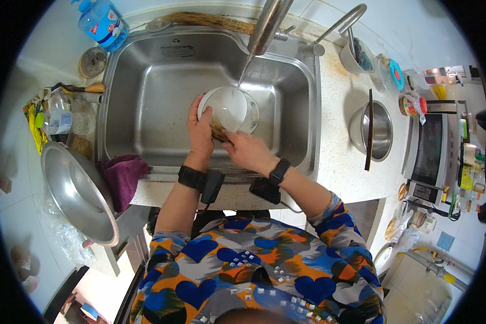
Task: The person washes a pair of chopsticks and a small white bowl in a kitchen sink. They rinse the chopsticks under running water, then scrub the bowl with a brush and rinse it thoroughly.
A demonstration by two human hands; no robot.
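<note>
My left hand [201, 131] grips a white bowl [230, 106] by its left rim, tilted under the faucet [265, 32]. A thin stream of water [245, 73] runs from the spout into it. In my right hand [249, 150] is a straw scrubbing brush [217, 128], its bristles against the bowl's near edge. Partly hidden behind the bowl is a patterned white dish [252, 115]; whether it rests on the bottom of the stainless steel sink [162, 121] cannot be made out.
A steel basin [75, 194] leans at the left beside a purple cloth [123, 178]. On the right counter, chopsticks [369, 129] lie across a metal bowl [378, 137], near a microwave oven [429, 150]. Behind the sink lies a straw bundle [210, 21]; a blue bottle [105, 26] stands back left.
</note>
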